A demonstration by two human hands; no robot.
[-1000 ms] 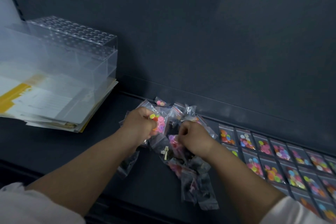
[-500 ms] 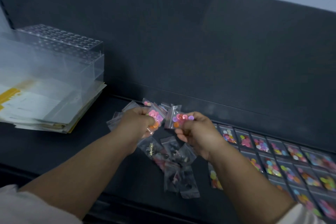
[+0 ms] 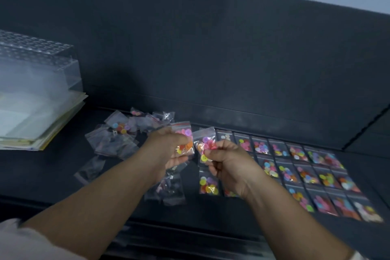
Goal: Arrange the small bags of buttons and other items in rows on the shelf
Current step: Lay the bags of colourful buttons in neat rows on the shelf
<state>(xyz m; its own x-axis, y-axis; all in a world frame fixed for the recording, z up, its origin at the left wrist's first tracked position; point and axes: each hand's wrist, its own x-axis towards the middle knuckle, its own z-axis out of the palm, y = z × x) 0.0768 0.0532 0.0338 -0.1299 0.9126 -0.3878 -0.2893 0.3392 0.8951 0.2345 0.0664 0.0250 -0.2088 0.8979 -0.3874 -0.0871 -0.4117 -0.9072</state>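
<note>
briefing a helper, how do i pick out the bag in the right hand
On the dark shelf, rows of button bags lie at right. At their left end the right hand pinches a raised bag, nearer the rows than the left hand's bag.

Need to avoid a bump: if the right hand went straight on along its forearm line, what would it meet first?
Likely the left-hand bag, held by the left hand, just beyond the right-hand bag that the right hand pinches; depth is unclear.
</note>
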